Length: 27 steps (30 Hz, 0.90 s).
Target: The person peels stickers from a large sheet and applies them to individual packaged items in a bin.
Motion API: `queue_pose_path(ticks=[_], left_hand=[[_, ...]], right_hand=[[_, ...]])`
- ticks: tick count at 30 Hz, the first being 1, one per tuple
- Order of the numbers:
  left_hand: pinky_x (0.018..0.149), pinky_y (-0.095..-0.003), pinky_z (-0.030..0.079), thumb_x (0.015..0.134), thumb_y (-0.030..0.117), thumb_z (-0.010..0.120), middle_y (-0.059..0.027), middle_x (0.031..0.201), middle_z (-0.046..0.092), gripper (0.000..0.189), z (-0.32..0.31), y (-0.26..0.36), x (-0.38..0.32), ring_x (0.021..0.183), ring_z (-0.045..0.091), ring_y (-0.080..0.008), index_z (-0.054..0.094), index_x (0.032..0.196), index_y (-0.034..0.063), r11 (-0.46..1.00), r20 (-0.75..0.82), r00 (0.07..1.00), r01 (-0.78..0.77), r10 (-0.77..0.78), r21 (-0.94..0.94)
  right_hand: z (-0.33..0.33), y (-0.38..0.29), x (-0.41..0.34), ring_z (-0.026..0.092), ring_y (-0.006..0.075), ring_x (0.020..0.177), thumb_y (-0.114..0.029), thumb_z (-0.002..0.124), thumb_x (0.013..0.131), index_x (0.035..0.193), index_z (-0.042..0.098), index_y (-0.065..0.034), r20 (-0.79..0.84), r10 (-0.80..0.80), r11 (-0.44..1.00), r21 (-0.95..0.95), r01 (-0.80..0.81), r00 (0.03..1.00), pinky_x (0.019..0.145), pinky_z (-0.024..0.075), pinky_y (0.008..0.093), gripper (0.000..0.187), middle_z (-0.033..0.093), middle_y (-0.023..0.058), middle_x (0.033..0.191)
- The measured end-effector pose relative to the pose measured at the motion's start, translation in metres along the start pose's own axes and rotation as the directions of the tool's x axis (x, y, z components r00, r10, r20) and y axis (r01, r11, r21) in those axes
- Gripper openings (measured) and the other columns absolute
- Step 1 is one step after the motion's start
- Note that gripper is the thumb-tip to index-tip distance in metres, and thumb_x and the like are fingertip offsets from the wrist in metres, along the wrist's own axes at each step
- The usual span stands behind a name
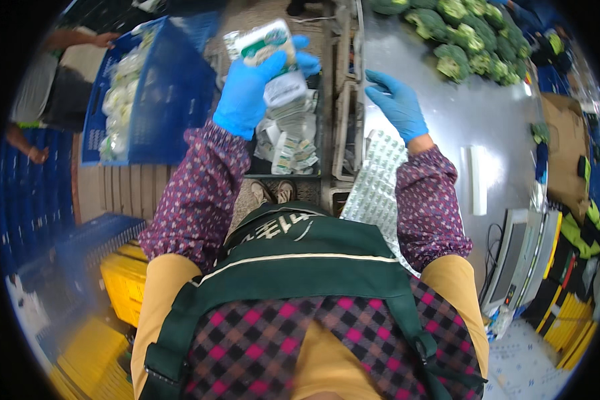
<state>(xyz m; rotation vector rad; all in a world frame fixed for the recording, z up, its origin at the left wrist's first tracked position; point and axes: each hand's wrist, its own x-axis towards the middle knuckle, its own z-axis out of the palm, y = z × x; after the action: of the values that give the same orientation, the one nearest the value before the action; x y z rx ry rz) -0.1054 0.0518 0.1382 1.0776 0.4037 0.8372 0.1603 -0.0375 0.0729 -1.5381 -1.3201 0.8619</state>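
Observation:
My left hand [247, 92], in a blue glove, grips a white flat packet with a green printed label [267, 42]. Its thumb lies over the face of the packet. Just below that hand, a dark crate [282, 176] on the floor holds many similar packets [295, 145] in a loose pile. My right hand [395, 102], also gloved in blue, hovers at the near edge of a steel table [445, 110]. Its fingers are partly curled and apart, with nothing visible between them. Beneath the right forearm runs a silvery sheet with repeated green print [375, 185].
Broccoli heads [470, 40] are heaped at the table's far end. A white bar [477, 180] and a grey machine [515, 260] are on the right. To the left, a person's hand [105, 40] touches a blue crate [175, 95] of bagged produce. Yellow crates [125, 285] stand lower left.

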Motion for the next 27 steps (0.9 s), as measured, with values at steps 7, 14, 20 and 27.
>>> queue_pose_path(ticks=[7, 14, 20, 27], left_hand=[[0.075, -0.0308, 0.056, 0.085, 0.007, 0.062, -0.0134, 0.092, 0.066, 0.029, 0.047, -0.062, 0.003, 0.083, 0.066, -0.0211, 0.056, 0.11, -0.0048, 0.947, -0.089, 0.943, 0.319, -0.321, -0.038], [0.077, -0.0251, 0.053, 0.073, -0.006, 0.069, -0.0093, 0.103, 0.064, 0.038, 0.078, -0.134, 0.012, 0.083, 0.062, -0.0124, 0.059, 0.109, -0.002, 0.892, -0.079, 0.941, 0.338, -0.329, 0.302], [0.071, -0.023, 0.051, 0.07, -0.005, 0.072, -0.007, 0.097, 0.064, 0.043, 0.097, -0.136, 0.016, 0.074, 0.057, -0.0089, 0.057, 0.11, -0.0032, 0.818, -0.041, 0.945, 0.302, -0.324, 0.489], [0.071, -0.0254, 0.053, 0.075, 0.002, 0.073, -0.0086, 0.088, 0.066, 0.025, 0.112, -0.117, 0.021, 0.076, 0.063, -0.0135, 0.061, 0.097, -0.0022, 0.818, -0.167, 0.933, 0.36, -0.319, 0.448]], right_hand=[[-0.093, 0.041, -0.081, 0.063, 0.0154, 0.085, -0.015, 0.067, 0.082, 0.111, 0.063, -0.0045, -0.099, 0.218, 0.932, -0.272, -0.237, 0.971, 0.08, 0.0477, 0.0274, 0.031, 0.067, 0.0074, 0.101], [-0.091, 0.074, -0.116, 0.061, 0.0199, 0.075, -0.022, 0.078, 0.069, 0.095, 0.067, -0.0042, 0.087, 0.441, 0.787, -0.516, -0.338, 0.893, 0.071, 0.0486, 0.03, 0.033, 0.065, 0.0075, 0.085], [-0.096, 0.073, -0.117, 0.047, 0.0065, 0.061, -0.011, 0.074, 0.074, 0.083, 0.068, -0.003, 0.137, 0.42, 0.899, 0.076, -0.432, 0.897, 0.059, 0.0413, 0.0229, 0.013, 0.055, -0.0028, 0.066], [-0.093, 0.079, -0.123, 0.05, 0.0071, 0.062, -0.013, 0.074, 0.075, 0.084, 0.068, -0.0034, 0.119, 0.347, 0.924, 0.127, -0.361, 0.93, 0.06, 0.0422, 0.023, 0.015, 0.057, -0.0017, 0.067]])
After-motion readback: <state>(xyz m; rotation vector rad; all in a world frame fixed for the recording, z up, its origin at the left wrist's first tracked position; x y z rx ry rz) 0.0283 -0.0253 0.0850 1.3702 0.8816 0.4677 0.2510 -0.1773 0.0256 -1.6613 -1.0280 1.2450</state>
